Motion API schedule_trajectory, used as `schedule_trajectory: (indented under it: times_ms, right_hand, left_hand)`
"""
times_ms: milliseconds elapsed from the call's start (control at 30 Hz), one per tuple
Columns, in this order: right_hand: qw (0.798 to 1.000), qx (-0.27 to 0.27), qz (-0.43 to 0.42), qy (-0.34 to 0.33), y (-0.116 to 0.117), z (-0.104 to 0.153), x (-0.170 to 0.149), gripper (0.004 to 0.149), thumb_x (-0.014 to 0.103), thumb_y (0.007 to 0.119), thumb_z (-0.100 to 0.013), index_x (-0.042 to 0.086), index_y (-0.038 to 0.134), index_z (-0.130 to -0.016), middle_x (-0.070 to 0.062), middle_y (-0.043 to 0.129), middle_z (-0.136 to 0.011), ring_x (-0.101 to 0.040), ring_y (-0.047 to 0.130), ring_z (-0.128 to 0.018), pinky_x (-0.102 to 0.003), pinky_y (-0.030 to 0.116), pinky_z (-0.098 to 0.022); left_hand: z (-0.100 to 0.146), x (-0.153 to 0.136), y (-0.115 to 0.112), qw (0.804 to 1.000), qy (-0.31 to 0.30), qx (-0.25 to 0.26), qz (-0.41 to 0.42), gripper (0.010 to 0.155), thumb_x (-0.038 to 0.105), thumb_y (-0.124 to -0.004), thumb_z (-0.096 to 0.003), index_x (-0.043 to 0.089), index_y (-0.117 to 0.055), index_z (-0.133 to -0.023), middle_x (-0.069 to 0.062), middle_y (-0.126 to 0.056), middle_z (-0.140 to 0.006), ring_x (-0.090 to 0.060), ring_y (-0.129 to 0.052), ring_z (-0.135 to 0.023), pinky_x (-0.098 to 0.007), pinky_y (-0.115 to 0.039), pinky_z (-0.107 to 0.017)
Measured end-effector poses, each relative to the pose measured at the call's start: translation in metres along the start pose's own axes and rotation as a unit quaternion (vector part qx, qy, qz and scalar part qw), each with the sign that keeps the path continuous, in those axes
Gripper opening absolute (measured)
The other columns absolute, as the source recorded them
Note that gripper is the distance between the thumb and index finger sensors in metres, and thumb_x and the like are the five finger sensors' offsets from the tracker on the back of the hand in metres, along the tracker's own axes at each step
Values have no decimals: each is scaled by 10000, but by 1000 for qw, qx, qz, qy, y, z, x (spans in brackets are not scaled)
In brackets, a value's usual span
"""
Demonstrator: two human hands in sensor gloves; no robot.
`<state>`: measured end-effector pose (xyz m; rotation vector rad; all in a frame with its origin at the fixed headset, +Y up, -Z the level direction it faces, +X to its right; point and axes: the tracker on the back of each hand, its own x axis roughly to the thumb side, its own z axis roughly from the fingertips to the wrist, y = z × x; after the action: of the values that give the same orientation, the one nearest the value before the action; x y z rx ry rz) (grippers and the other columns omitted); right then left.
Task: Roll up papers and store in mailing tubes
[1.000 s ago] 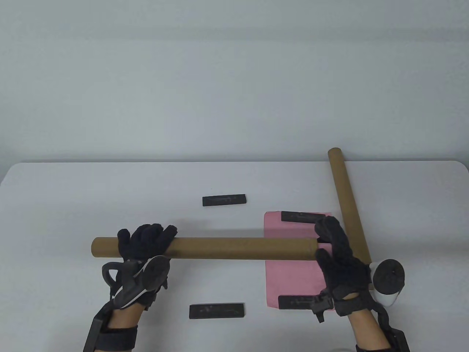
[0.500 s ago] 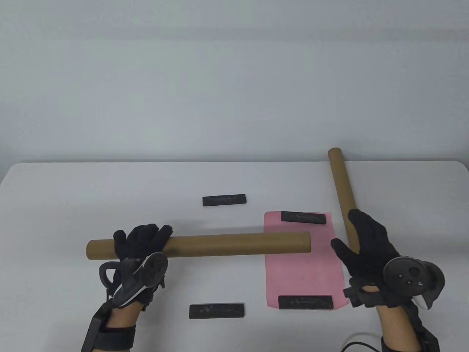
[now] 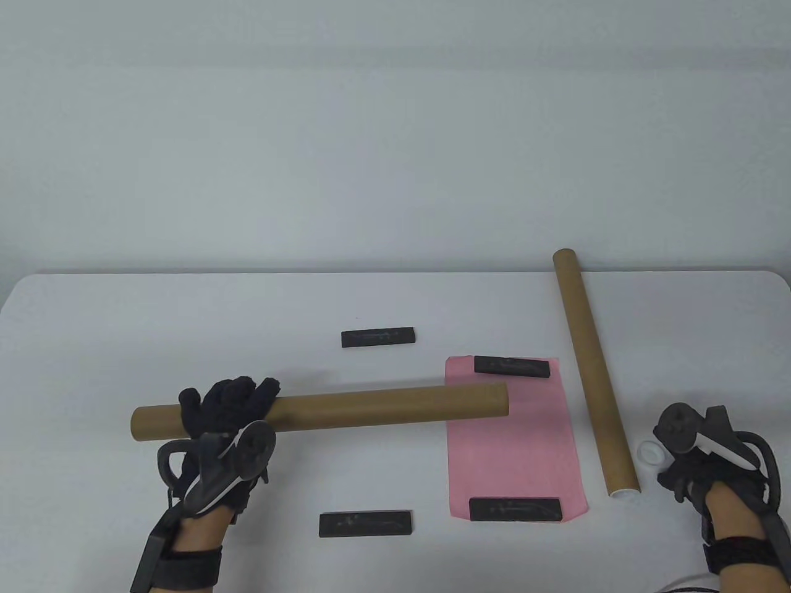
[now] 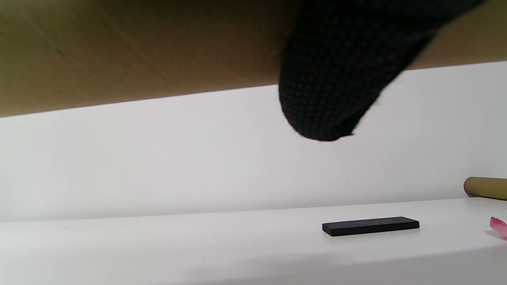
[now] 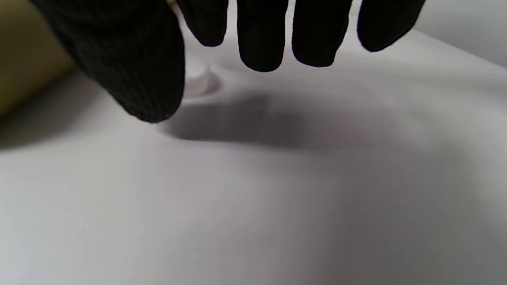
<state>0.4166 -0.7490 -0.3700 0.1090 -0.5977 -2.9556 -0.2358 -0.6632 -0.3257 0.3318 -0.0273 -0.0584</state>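
My left hand [image 3: 225,404] grips a brown mailing tube [image 3: 383,407] near its left end and holds it level above the table; its right end hangs over the pink paper [image 3: 513,445]. In the left wrist view the tube [image 4: 138,47] fills the top, with a finger [image 4: 332,79] curled round it. The pink paper lies flat under two black weights [image 3: 511,366] [image 3: 516,509]. My right hand [image 3: 680,475] hovers at the far right with its fingers [image 5: 261,43] hanging relaxed, holding nothing, next to a white end cap [image 3: 650,453].
A second brown tube [image 3: 593,370] lies slantwise right of the paper, its far end past the table's back edge. Two more black weights [image 3: 378,337] [image 3: 365,524] lie on the white table [image 3: 123,321] left of the paper.
My right hand let go of the held tube's right end and swung right and back, beside the white cap. My left hand carried the tube a little leftward.
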Motion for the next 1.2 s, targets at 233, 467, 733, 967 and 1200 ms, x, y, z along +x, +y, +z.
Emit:
schedule_trajectory:
  times_ms: [233, 467, 733, 967, 1200]
  right_hand:
    - [998, -31, 28, -39, -1, -7, 15, 709, 402, 947, -435, 294, 639, -1064, -115, 705, -1082, -473, 706, -1014, -706, 577, -712]
    - [996, -49, 55, -46, -2, -4, 19, 651, 402, 967, -417, 240, 749, -1008, -111, 838, -972, -435, 804, -950, -686, 625, -695]
    - [975, -207, 69, -43, -84, 48, 28, 693, 422, 953, -421, 219, 712, -1038, -123, 820, -983, -450, 811, -935, -680, 645, -690]
    - [905, -352, -121, -208, -128, 113, 101, 695, 436, 942, -432, 205, 710, -1045, -131, 831, -976, -456, 831, -918, -684, 664, -673]
    - [827, -351, -300, -321, -95, 119, 142, 703, 421, 937, -444, 143, 708, -1049, -172, 840, -960, -486, 842, -892, -706, 672, -646]
  left_hand:
    - [0, 2, 1, 1000, -4, -8, -4, 763, 413, -1011, -310, 530, -609, -947, 74, -702, -1012, -221, -837, -983, -689, -579, -726]
    - [1, 3, 1, 1000, -8, -12, -7, 762, 413, -1010, -310, 532, -609, -946, 74, -704, -1012, -219, -836, -984, -687, -577, -728]
    - [0, 3, 0, 1000, -9, -16, -2, 763, 412, -1011, -307, 531, -610, -945, 73, -705, -1011, -219, -837, -983, -687, -577, -727]
    - [0, 2, 1, 1000, -7, -11, 14, 764, 414, -1010, -308, 531, -606, -947, 76, -705, -1010, -216, -842, -980, -685, -580, -727]
    - [2, 4, 1, 998, -39, -17, 35, 764, 418, -1008, -308, 536, -603, -945, 80, -701, -1013, -213, -834, -986, -682, -580, -730]
